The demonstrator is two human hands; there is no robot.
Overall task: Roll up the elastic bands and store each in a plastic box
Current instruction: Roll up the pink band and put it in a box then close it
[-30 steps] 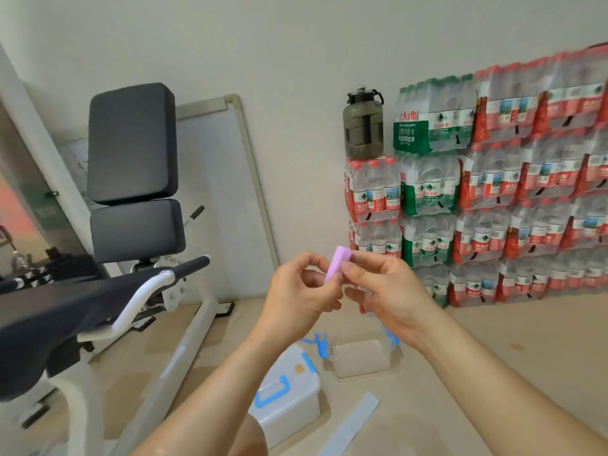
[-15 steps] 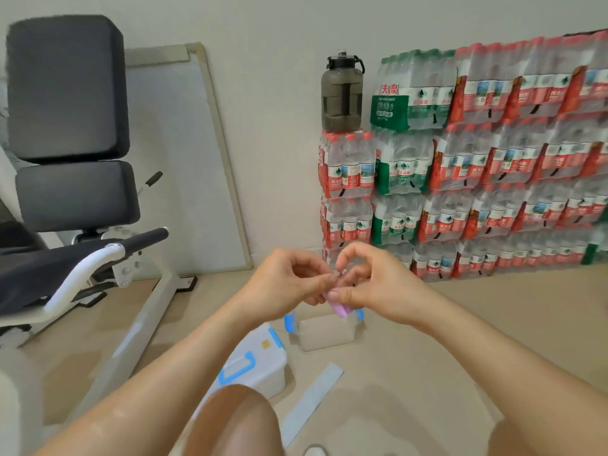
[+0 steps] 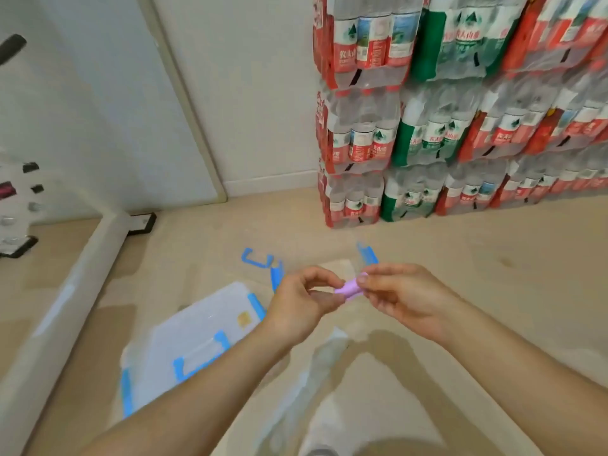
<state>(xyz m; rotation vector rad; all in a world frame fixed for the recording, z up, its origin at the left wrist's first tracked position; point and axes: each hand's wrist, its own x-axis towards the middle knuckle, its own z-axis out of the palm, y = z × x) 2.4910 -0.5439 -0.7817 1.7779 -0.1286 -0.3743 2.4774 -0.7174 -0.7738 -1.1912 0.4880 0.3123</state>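
A small rolled purple elastic band (image 3: 349, 288) is pinched between my left hand (image 3: 301, 304) and my right hand (image 3: 403, 296), held above the floor. Just behind and below my hands sits an open clear plastic box (image 3: 339, 266) with blue latches, mostly hidden by the hands. A closed clear plastic box (image 3: 194, 343) with a blue handle and clips lies on the floor to the left. A pale grey flat elastic band (image 3: 306, 383) stretches along the floor under my forearms.
Stacked packs of water bottles (image 3: 460, 120) line the wall at the right. A white exercise-machine frame leg (image 3: 62, 311) runs diagonally at the left. A whiteboard (image 3: 115, 103) leans against the wall. The floor is beige.
The view has tilted down and closer to the floor. My hands have lowered the purple roll toward the open box, and it now lies sideways between my fingers.
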